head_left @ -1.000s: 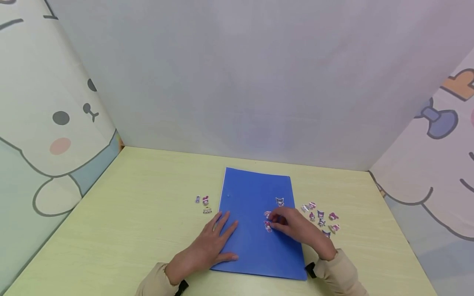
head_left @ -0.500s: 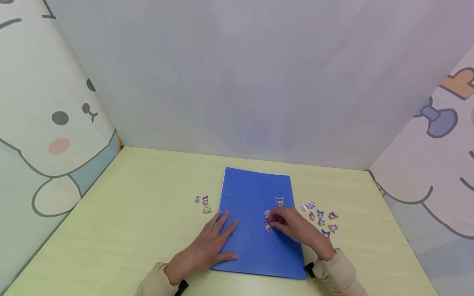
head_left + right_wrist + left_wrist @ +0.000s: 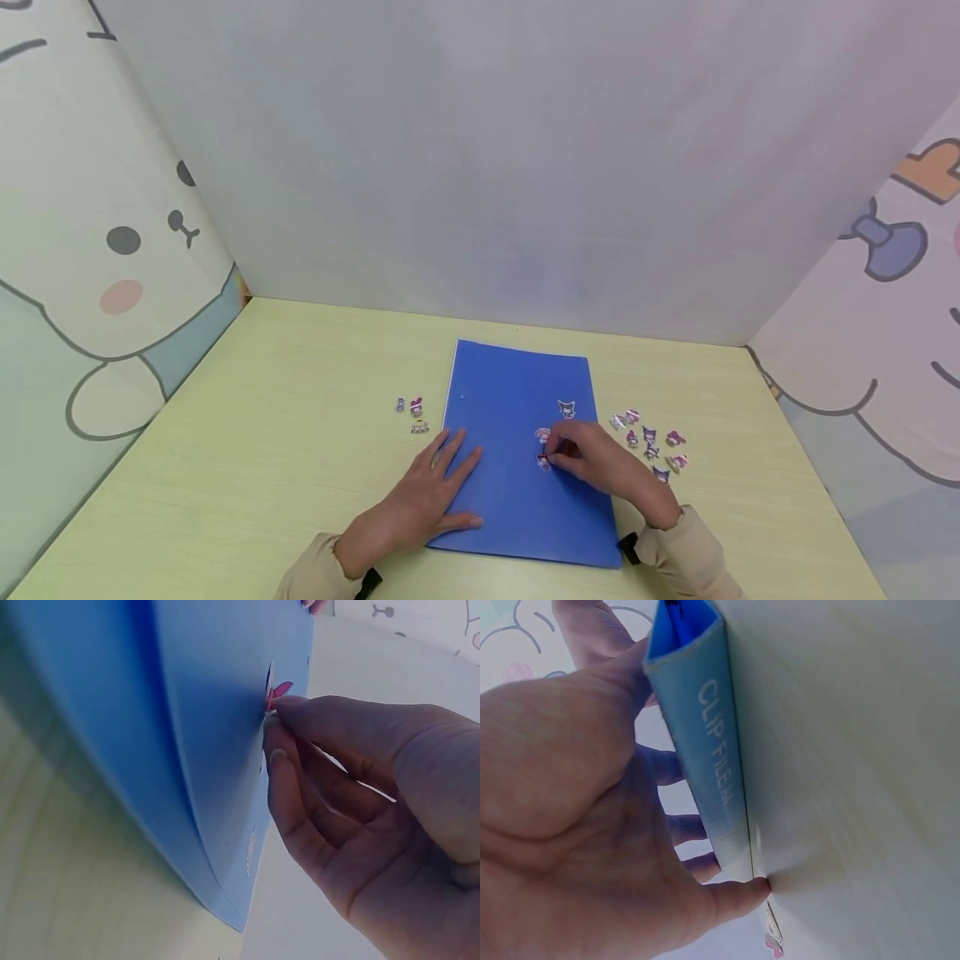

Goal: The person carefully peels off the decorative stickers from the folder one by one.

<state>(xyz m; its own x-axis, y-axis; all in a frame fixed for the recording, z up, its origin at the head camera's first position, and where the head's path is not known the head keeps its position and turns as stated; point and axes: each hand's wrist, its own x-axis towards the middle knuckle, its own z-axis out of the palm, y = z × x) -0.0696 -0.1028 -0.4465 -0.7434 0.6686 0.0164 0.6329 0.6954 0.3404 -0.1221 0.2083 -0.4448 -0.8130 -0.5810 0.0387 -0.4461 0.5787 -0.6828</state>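
A blue clip file folder (image 3: 517, 521) lies on the table, its spine lettering showing in the left wrist view. My left hand (image 3: 423, 496) rests spread across its left edge, fingers extended. With thumb and fingertips, my right hand (image 3: 588, 454) pinches a small pink cartoon sticker (image 3: 280, 691) close over the cover. The same sticker (image 3: 543, 463) shows at the fingertips in the head view, partly covered by them. Just above it on the cover is a pink-and-white sticker (image 3: 542, 434). Farther up sits a dark-eared cartoon sticker (image 3: 566, 408).
Right of the folder, several loose cartoon stickers (image 3: 650, 451) are scattered on the pale wooden table (image 3: 300, 400). To its left lie a pink-eared sticker (image 3: 416, 407), a small purplish one (image 3: 401, 404) and a pale one (image 3: 420, 426). A plain curtain (image 3: 480, 167) hangs behind the table.
The sticker at my right fingertips has tilted and shifted slightly on the cover. My left hand stays on the folder, and the loose stickers have not moved.
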